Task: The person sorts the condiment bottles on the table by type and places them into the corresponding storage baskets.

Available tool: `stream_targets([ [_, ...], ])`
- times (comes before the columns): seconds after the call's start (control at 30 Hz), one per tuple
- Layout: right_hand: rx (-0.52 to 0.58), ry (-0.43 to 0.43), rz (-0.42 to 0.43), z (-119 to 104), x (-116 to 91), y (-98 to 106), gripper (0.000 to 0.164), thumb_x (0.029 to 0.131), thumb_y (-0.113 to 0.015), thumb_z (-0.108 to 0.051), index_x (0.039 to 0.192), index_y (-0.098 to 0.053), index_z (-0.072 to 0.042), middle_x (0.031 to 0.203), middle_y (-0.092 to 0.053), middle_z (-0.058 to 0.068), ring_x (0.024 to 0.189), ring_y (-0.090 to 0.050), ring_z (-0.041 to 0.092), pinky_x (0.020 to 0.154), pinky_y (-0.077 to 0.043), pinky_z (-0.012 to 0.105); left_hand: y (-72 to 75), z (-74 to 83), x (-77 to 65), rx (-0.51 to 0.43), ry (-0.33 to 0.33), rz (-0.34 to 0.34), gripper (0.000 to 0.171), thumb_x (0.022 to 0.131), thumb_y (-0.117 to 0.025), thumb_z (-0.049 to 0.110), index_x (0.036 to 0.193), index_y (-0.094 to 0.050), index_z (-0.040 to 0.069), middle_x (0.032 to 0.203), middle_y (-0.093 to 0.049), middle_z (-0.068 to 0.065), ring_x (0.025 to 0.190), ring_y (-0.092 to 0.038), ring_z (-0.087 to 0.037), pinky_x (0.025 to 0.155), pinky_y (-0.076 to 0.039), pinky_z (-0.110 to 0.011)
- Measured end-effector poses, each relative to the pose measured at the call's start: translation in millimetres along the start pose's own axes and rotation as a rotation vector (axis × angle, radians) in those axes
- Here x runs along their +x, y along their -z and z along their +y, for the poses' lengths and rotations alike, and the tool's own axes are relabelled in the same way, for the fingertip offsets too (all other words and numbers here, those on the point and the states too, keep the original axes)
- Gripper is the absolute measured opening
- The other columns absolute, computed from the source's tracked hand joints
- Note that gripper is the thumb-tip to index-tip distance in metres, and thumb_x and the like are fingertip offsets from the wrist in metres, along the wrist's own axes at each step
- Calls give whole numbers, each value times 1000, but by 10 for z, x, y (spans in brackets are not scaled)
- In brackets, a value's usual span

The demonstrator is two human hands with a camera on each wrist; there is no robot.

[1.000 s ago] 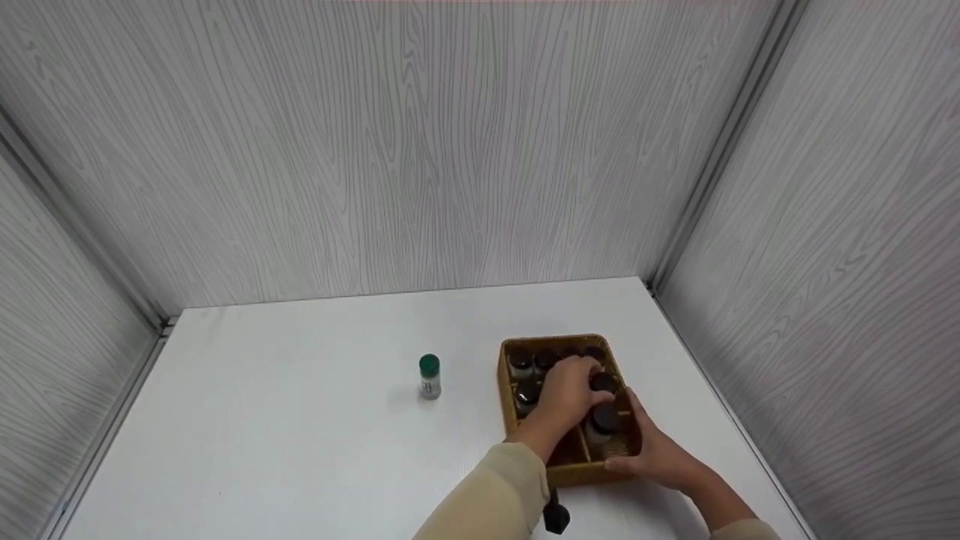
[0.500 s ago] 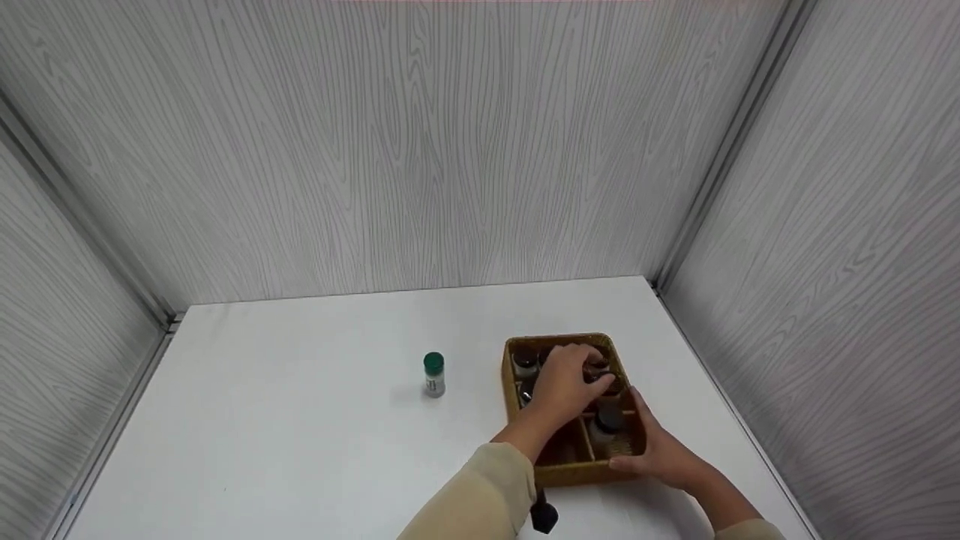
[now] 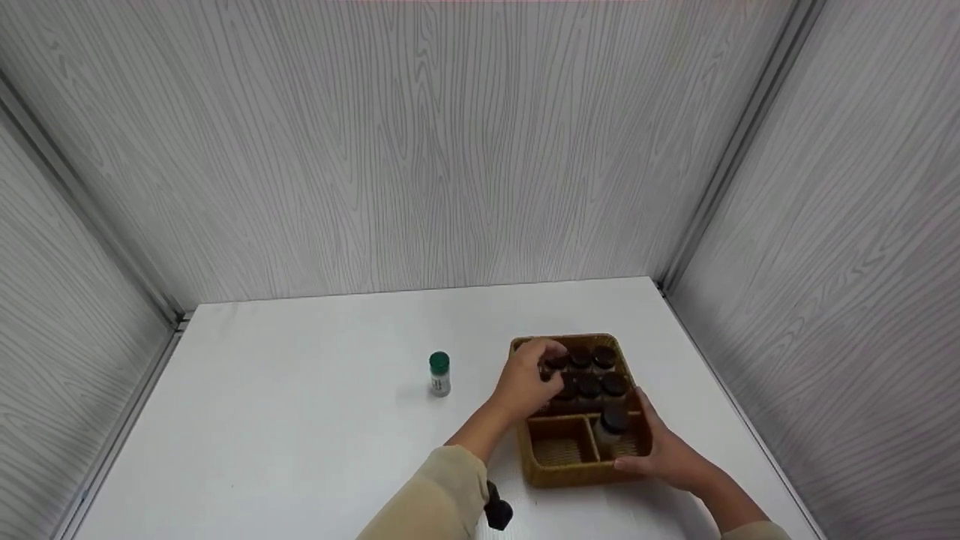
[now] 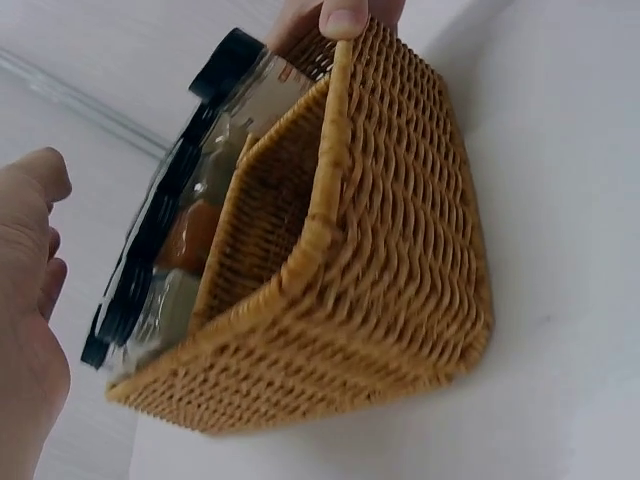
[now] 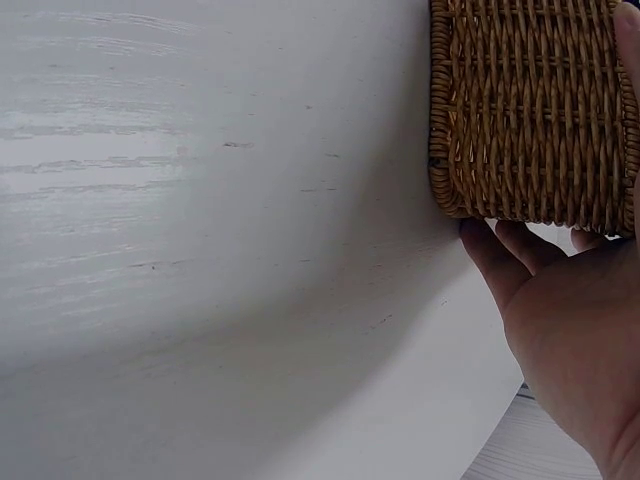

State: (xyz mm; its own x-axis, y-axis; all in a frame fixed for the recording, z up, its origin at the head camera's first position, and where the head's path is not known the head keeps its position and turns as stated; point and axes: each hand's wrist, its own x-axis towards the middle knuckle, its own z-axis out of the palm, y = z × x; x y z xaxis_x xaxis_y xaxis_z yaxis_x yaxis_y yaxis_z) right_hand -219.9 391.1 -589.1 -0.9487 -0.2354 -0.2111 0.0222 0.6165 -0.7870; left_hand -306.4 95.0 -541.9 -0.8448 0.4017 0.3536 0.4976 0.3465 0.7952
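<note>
A woven wicker basket [image 3: 581, 475] with compartments stands on the table, holding rows of dark-lidded spice jars [image 3: 589, 385]. One jar [image 3: 613, 420] sits in the near right compartment; beside it, the near left compartment is bare. Over the basket's left side hovers my left hand [image 3: 529, 381], thumb and fingers apart near the lids. The left wrist view shows this left hand [image 4: 25, 300] away from the jars with nothing in it. At the near right corner my right hand [image 3: 667, 454] grips the basket, thumb on the front rim and fingers along the outer side [image 5: 530, 110].
A small jar with a green lid [image 3: 439, 373] stands upright on the white table [image 3: 300, 405], left of the basket. Grey wood-grain panels [image 3: 375, 150] rise behind and at both sides. A dark knob-like piece [image 3: 498, 514] shows beside the left sleeve.
My left hand has moved left, from the jars at the back right to the basket's left side, uncovering more lids. The right hand keeps its hold on the basket.
</note>
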Motion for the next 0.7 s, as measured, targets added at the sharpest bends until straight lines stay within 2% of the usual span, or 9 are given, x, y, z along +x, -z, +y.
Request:
stream_targets([
  [0.17, -16, -3, -5, -17, -9, -6, 143, 88, -93, -39, 172, 22, -21, 181, 13, 27, 165, 0, 56, 131, -16, 77, 137, -140, -135, 6, 27, 1, 44, 98, -62, -5, 136, -63, 17, 139, -66, -4, 132, -64, -24, 108, -58, -42],
  [0.33, -40, 6, 4, -12, 7, -1, 143, 88, -93, -40, 172, 20, -17, 180, 10, 29, 164, -4, 58, 130, -17, 77, 212, -277, -291, 17, 45, 11, 50, 92, -63, -8, 136, -62, 15, 138, -65, -6, 131, -62, -29, 105, -57, -45],
  [0.5, -48, -12, 0, -4, 10, 2, 144, 87, -93, -42, 172, 21, -16, 180, 12, 30, 164, -5, 58, 130, -19, 77, 347, -384, -430, 16, 71, 89, 43, 94, -71, 0, 134, -65, 13, 135, -68, -5, 132, -63, -26, 117, -53, -50],
  [0.7, -31, -15, 1, 10, 5, 0, 144, 87, -93, -40, 172, 20, -13, 180, 12, 30, 164, -4, 58, 130, -18, 77, 609, -529, -590, 21, 108, 199, 38, 97, -78, 10, 133, -68, 13, 136, -70, -5, 134, -64, -27, 118, -53, -51],
])
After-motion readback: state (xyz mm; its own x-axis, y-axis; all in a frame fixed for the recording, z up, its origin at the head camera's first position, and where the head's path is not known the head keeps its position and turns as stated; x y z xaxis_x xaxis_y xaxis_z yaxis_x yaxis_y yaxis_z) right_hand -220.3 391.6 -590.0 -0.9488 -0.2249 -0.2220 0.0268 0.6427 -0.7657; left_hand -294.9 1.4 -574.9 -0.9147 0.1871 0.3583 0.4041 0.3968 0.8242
